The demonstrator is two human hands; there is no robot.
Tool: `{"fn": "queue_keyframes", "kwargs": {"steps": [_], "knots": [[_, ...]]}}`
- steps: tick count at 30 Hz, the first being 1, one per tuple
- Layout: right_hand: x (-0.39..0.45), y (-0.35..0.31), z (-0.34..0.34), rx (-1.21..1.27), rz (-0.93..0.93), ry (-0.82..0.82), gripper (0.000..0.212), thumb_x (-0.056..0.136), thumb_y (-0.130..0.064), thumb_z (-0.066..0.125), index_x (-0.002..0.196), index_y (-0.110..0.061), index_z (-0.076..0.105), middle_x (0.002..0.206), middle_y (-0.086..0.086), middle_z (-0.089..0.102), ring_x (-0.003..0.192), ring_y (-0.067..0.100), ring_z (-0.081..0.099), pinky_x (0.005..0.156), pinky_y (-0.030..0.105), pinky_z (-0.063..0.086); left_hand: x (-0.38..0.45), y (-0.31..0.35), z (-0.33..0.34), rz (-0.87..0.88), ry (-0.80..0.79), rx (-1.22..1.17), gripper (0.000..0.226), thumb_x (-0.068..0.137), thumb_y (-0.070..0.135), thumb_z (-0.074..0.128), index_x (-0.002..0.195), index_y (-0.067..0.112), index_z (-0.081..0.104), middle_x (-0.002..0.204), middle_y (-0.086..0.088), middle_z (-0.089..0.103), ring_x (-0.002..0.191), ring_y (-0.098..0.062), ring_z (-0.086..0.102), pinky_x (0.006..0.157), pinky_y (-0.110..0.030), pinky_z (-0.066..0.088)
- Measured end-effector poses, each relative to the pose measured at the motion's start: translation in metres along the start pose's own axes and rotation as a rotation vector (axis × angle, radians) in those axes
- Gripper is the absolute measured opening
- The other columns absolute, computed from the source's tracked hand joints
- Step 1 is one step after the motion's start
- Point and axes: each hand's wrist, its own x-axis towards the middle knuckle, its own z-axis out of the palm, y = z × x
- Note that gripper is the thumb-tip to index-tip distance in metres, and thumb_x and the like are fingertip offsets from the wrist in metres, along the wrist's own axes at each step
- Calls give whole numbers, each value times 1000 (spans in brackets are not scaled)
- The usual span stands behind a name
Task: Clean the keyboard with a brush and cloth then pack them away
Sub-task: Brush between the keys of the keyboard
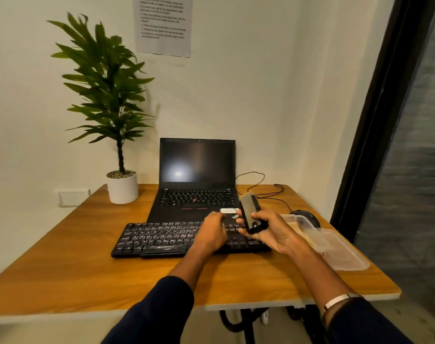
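- The right hand (pixel 266 232) is closed around a small black brush (pixel 249 212), fingers wrapped about its lower end, with the pale bristle end pointing up and away, tilted slightly left.
- The brush is held in the air just above the right end of the keyboard (pixel 162 238), not touching the keys.
- The left hand (pixel 212 232) rests palm down on the keyboard's right-centre part, fingers curled loosely over the upper key rows; it grips nothing that can be seen.
- The two hands are close together, the left just to the left of the right.
- Both arms wear dark sleeves, and a pale band (pixel 338 301) sits on the right wrist.
- The keyboard is black and lies flat on the wooden desk (pixel 62 256), roughly at its middle.
- Directly behind the keyboard stands an open black laptop (pixel 196 175) with a dark screen.
- To the right of the keyboard, touching or nearly touching its end, lies a clear plastic container (pixel 308 229), with a clear lid (pixel 345 254) lying flat nearer the desk's front right edge.
- Behind the container sits a black mouse (pixel 308 216), its cable (pixel 261 184) looping toward the laptop.
- Behind and left of the keyboard stands a potted plant (pixel 112 95) in a white pot.
- A printed sheet (pixel 164 23) hangs on the wall above the laptop; its text is too blurred to read.
- No cloth can be made out clearly.
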Motion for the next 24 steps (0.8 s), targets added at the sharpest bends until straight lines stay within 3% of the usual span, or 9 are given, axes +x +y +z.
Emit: {"fn": "queue_keyframes", "kwargs": {"steps": [5,8,11,14,17,18,24], "knots": [[8,27,33,-67,-7,-14,34,94,-5,47,128,-10,45,113,20,64,87,27,63,66,37,55,-29,-52,-36,-100,68,129,31,95,8,49,124,6,59,127,-10,54,113,-22,53,101,-32,46],[17,45,50,-142,12,-11,30,96,-18,49,126,-12,50,107,14,66,81,21,60,64,34,51,-50,-82,-58,-164,129,217,33,97,9,48,129,6,54,132,-9,51,120,-21,48,106,-34,42],[26,59,68,-77,81,-41,32,97,-29,44,118,-9,58,99,13,63,79,20,54,68,33,45,-65,-108,-78,-226,228,278,35,97,11,46,132,7,53,134,-9,50,123,-23,46,109,-36,39],[35,71,86,-87,108,-73,25,95,-23,49,112,-7,56,97,12,57,82,20,53,71,34,45,-78,-126,-95,-288,305,319,36,98,16,43,133,10,51,138,-9,49,127,-24,44,111,-39,34],[44,82,102,-232,109,-106,39,86,-18,66,121,-8,52,113,15,63,103,27,61,91,43,52,-88,-144,-107,-354,358,297,40,101,24,42,138,11,47,143,-8,46,132,-24,41,114,-40,29],[45,85,108,-286,107,-104,45,82,-21,71,122,-10,53,117,15,63,106,28,61,91,43,52,-91,-150,-109,-370,370,286,41,101,27,41,138,10,46,143,-9,46,133,-24,41,115,-41,29],[57,101,135,-389,42,-68,50,78,-34,75,119,-19,52,106,11,67,85,21,64,69,33,54,-93,-161,-116,-407,376,159,39,102,28,40,136,10,45,135,-8,50,124,-21,46,111,-39,36]]}}
